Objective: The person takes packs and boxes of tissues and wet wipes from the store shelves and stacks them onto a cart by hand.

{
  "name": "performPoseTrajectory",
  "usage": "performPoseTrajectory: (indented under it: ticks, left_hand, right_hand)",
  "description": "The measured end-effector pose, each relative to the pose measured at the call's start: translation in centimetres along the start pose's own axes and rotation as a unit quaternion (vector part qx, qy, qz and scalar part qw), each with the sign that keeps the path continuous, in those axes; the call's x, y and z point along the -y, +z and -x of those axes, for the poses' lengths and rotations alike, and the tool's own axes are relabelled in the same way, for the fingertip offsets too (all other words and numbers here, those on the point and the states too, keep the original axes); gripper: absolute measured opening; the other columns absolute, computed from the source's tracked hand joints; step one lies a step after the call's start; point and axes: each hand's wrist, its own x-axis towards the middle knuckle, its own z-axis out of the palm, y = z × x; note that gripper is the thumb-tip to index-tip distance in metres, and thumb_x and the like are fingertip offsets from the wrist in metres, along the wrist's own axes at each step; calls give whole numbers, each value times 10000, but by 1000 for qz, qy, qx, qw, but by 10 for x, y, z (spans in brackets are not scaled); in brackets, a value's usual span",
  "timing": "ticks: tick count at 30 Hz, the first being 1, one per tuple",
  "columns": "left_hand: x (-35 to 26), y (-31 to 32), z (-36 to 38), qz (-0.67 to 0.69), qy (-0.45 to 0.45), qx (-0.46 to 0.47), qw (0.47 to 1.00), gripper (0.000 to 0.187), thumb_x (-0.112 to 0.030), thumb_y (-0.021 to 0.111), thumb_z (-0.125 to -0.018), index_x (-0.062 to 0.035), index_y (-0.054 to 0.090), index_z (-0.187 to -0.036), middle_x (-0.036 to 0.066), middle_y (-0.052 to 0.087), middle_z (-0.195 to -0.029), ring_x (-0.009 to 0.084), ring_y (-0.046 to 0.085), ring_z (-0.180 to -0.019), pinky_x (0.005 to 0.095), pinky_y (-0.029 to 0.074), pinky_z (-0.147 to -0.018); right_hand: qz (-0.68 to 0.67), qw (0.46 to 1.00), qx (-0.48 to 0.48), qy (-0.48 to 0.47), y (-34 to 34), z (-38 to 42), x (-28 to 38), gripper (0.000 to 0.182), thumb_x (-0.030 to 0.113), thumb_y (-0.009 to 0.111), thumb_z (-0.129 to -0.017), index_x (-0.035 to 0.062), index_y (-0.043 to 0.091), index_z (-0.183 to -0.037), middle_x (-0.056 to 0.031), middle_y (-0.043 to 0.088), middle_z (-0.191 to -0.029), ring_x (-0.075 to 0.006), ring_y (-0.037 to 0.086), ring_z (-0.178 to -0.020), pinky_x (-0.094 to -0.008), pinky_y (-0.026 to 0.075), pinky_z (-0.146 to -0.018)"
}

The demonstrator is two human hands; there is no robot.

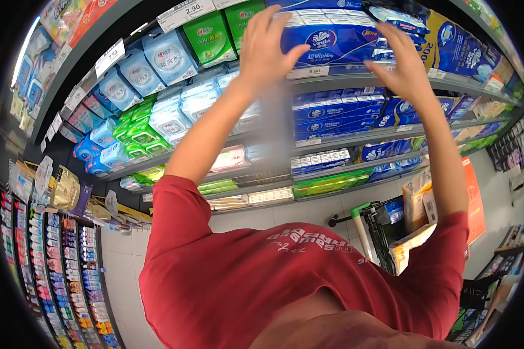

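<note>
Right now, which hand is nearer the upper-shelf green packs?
Left: left hand beside the green packs; right hand farther off, near the right end of the blue Vinda pack.

Rm btwn hands (268, 53) (404, 65); shelf (349, 81) blks blw.

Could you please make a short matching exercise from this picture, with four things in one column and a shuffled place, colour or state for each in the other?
Column one:
1. Large Vinda pack
2. Shirt
3. 9.90 price tag
4. Left hand

Column two:
A. Open, thumb out from the fingers
B. On the shelf edge
C. Blue, between the left hand and the right hand
D. Red, with pale lettering

Pairs: 1-C, 2-D, 3-B, 4-A
</note>
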Motion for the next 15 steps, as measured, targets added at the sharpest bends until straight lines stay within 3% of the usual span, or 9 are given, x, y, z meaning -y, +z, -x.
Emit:
performPoseTrajectory:
  ticks: [2, 3, 5, 9, 11, 12, 15]
  left_hand:
    - [18, -2, -9, -81, -11, 86, 993, 794, -428, 861, -686, -47, 564, -1317, 170, 548, -1359, 359, 535, -1240, 475, 433, -1049]
    - [22, -2, -11, -76, -5, 89, 993, 794, -428, 861, -686, -47, 564, -1317, 170, 548, -1359, 359, 535, -1240, 475, 433, -1049]
    - [26, -2, -17, -23, -99, 186, 977, 867, -449, 876, -652, -40, 544, -1340, 176, 552, -1348, 366, 534, -1246, 454, 446, -1040]
    - [23, -5, -30, -78, -83, 231, 966, 920, -468, 890, -618, -32, 531, -1344, 179, 560, -1333, 363, 559, -1222, 436, 473, -1010]
    - [14, -7, -41, -87, -142, 273, 947, 804, -389, 903, -642, -25, 575, -1280, 176, 587, -1292, 351, 596, -1165, 423, 498, -968]
    - [8, -12, -49, -57, -179, 288, 939, 753, -282, 924, -612, -44, 506, -1191, 193, 547, -1167, 396, 582, -1109, 455, 500, -926]
    - [11, -12, -51, 1, -197, 275, 941, 713, -268, 921, -613, -38, 522, -1158, 204, 544, -1158, 400, 585, -1093, 452, 502, -914]
  right_hand:
    - [16, 998, 1, -64, 19, -38, -10, 760, 162, 806, -742, 85, 471, -1420, -189, 565, -1351, -365, 516, -1271, -423, 439, -1043]
    - [67, 985, 158, -32, 5, -65, 0, 1012, 411, 858, -686, -51, 379, -1449, -274, 471, -1399, -403, 462, -1306, -440, 382, -1114]
    - [102, 968, 227, -36, 14, -86, -5, 1032, 409, 891, -630, -73, 415, -1409, -276, 499, -1368, -409, 484, -1277, -426, 406, -1089]
    - [182, 919, 348, -32, 25, -111, -5, 1038, 406, 932, -535, -67, 476, -1339, -262, 557, -1260, -402, 539, -1204, -438, 465, -1010]
    - [210, 917, 337, -22, 29, -114, -5, 1003, 393, 933, -535, -58, 493, -1314, -250, 567, -1241, -400, 553, -1186, -442, 479, -988]
    - [211, 916, 339, -21, 27, -116, -4, 1003, 393, 933, -535, -58, 493, -1314, -250, 567, -1241, -400, 553, -1186, -442, 479, -988]
    - [207, 909, 361, -6, 25, -125, -3, 951, 385, 932, -543, -46, 523, -1286, -246, 578, -1233, -398, 565, -1170, -438, 481, -986]
